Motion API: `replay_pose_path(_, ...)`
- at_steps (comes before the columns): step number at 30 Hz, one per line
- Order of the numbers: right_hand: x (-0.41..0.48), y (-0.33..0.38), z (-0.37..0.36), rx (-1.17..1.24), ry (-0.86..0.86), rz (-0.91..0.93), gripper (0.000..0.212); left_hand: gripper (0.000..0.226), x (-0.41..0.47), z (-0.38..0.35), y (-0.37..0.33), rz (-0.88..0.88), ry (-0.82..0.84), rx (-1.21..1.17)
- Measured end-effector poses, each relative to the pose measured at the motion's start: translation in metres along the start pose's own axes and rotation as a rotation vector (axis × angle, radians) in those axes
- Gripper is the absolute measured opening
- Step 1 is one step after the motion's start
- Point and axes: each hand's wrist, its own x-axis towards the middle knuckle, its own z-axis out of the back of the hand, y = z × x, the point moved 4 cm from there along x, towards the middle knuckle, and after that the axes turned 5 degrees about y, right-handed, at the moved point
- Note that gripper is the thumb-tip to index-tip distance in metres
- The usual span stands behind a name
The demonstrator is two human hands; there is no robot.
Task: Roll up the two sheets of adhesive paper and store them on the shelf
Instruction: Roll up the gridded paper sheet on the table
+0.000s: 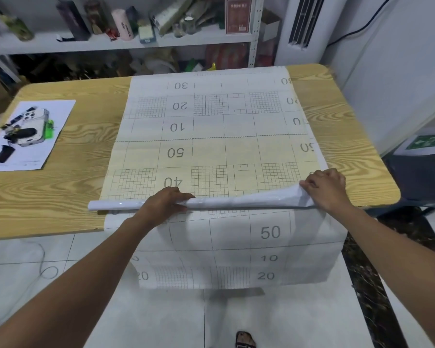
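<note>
A long sheet of adhesive paper (211,126) with a printed grid and numbers lies backing-side up across the wooden table (48,192). Its near end hangs over the table's front edge toward the floor. A rolled-over fold of paper (116,205) runs along that front edge. My left hand (161,203) grips the fold near its middle. At the fold's right end my right hand (328,188) pinches a lifted corner of paper. A second sheet seems to lie under the first, but I cannot tell them apart. The white metal shelf (206,38) stands behind the table.
A white printed page (29,135) with photos of gadgets lies on the table's left part. The shelf is crowded with bottles, boxes and bags. A white air-conditioner unit (304,23) stands at the back right. A dark bin (417,177) sits right of the table.
</note>
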Motion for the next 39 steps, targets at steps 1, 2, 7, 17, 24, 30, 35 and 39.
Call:
replay_pose_path(1,0.0,0.001,0.0,-0.005,0.004,-0.005,0.035,0.031,0.0,0.0,0.0,0.002,0.002,0.006)
replay_pose_path(2,0.0,0.001,-0.001,-0.013,0.005,-0.011,0.035,0.031,0.001,0.0,0.0,0.005,0.005,0.012)
replay_pose_path(7,-0.003,0.002,0.004,0.018,-0.063,-0.029,0.033,0.03,0.0,-0.001,0.0,0.01,0.0,0.013)
replay_pose_path(17,-0.003,-0.001,0.005,-0.14,-0.101,-0.084,0.056,0.027,-0.001,0.001,-0.002,-0.008,-0.018,-0.013)
replay_pose_path(24,-0.01,0.008,0.002,-0.278,-0.174,0.017,0.055,0.025,-0.004,0.002,-0.004,-0.041,-0.029,-0.02)
replay_pose_path(30,-0.011,0.017,-0.005,-0.218,-0.183,0.112,0.06,0.025,-0.005,0.002,-0.004,-0.029,-0.031,-0.02)
replay_pose_path(35,-0.013,0.017,-0.007,-0.168,-0.234,0.153,0.046,0.025,-0.004,0.003,-0.003,-0.032,-0.037,-0.033)
replay_pose_path(39,-0.019,0.021,-0.005,-0.201,-0.31,0.249,0.02,0.024,-0.003,0.003,-0.002,-0.035,-0.034,-0.036)
